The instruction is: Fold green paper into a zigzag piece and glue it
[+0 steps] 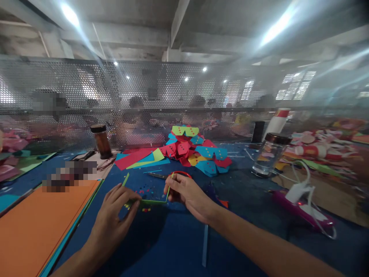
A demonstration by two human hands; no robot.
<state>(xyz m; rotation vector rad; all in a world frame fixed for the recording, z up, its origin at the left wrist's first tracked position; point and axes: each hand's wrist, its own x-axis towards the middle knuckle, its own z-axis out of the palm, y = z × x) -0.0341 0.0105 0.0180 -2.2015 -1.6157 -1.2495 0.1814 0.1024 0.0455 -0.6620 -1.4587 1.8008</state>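
Observation:
Between my two hands, above the blue table, is a folded green paper piece, seen edge-on with its ends bent up. My left hand pinches its left part between thumb and fingers. On the other side my right hand grips the upturned right end. Behind the right hand lie scissors with red handles, partly hidden by it. Small coloured paper bits are scattered on the table behind the green piece. Farther back is a heap of folded, dotted paper pieces in blue, red, yellow and green.
Orange sheets lie stacked at left. Flat coloured strips rest left of the heap. A dark-liquid jar and a clear bottle stand farther back. At right is a purple power bank with white cables. A perforated metal screen crosses behind.

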